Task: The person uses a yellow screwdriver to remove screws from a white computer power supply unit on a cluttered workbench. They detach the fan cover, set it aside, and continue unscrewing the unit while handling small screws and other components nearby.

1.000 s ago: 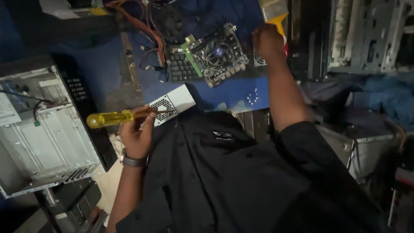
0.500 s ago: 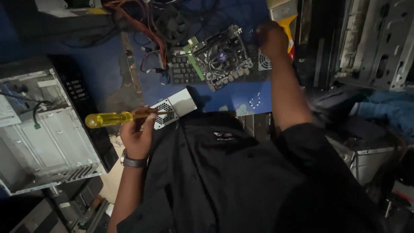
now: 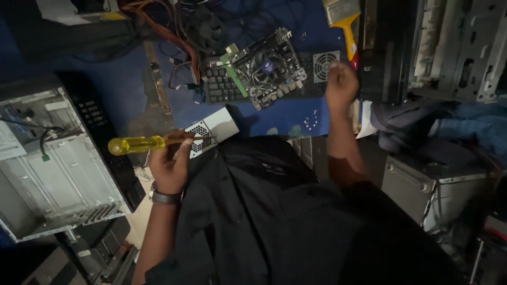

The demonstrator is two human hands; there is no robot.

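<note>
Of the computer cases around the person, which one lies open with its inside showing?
The grey case on the left, beside the left hand holding the yellow screwdriver. Its bare metal interior faces up; the case at lower right stays closed.

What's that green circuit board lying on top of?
The circuit board lies partly over a black keyboard on the blue work surface. Whatever is directly beneath its middle is covered. The right hand hovers beside it.

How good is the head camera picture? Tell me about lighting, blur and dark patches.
Head view: dim overall, with most light on the blue bench top and circuit board; the yellow-handled screwdriver in the left hand reads clearly; the right hand looks slightly soft; the black shirt and lower corners sink into shadow, detail lost.
</note>
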